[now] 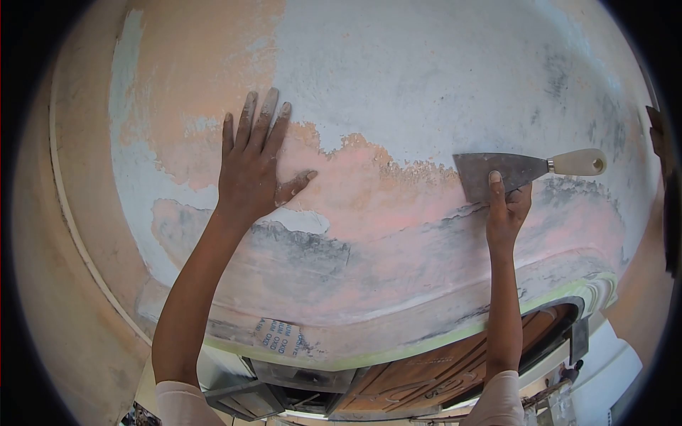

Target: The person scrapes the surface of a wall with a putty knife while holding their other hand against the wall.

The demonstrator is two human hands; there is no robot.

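My left hand (253,156) lies flat on the wall with its fingers spread, and pale dust covers the fingertips. In my right hand (508,206) is a putty knife (501,169), gripped by its wide metal blade with the thumb on the near face. Its pale handle (579,162) points right, and the left edge of the blade is against or close to the wall. The wall (398,78) has patches of white, peach, pink and grey, with a ragged edge of flaking paint between the two hands.
A curved ledge (383,316) runs below the patched area. On it, at the left, sits a piece of sandpaper (279,336) with blue print on its back. Below the ledge is a carved wooden door (426,369). A ridge (67,206) curves down the far left.
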